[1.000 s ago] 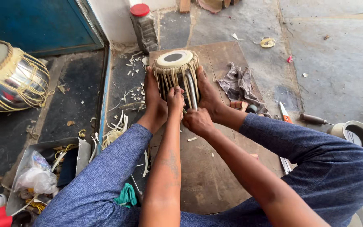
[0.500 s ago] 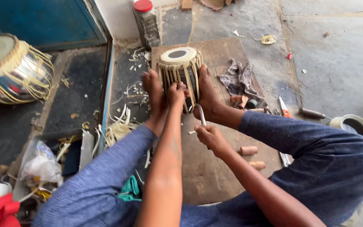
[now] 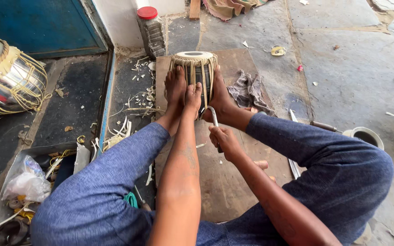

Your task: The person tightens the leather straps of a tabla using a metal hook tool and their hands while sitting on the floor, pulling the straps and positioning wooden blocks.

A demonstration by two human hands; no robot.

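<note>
L hand (image 3: 192, 96): arm stretched fwd, fingers closed flat against near side of small drum (image 3: 196, 68), gripping at the straps; exact strap under the fingers not clear. Drum stands upright just beyond the hand, clamped betw. both bare feet, L foot (image 3: 175, 86) on one side, R foot (image 3: 220, 93) on the other, both touching the shell. Pale drumhead up, light straps running down the dark body.

R hand (image 3: 224, 139): closed in a fist round the handle of a metal hook tool (image 3: 213, 116). Tool's curved end points up toward drum's lower near side, close to L fingers; can't tell if tip is under a strap. R hand sits nearer the body than L, apart from drum.

Drum sits at far edge of a brown wooden board (image 3: 224, 191) laid on the floor; the board runs back under both forearms. Grey rag (image 3: 249, 89) at board's right edge, just beside R foot.

Outward: pale strap offcuts (image 3: 128, 118) off board's left edge. Clear jar w/ red lid (image 3: 151, 29) past board's far-left corner, by wall. Large metal drum (image 3: 10, 79) w/ yellowish lacing lying tilted far left. Small white cup (image 3: 365, 135) right of R knee on stone floor. Tray of bags and scraps (image 3: 23, 182) near-left.
</note>
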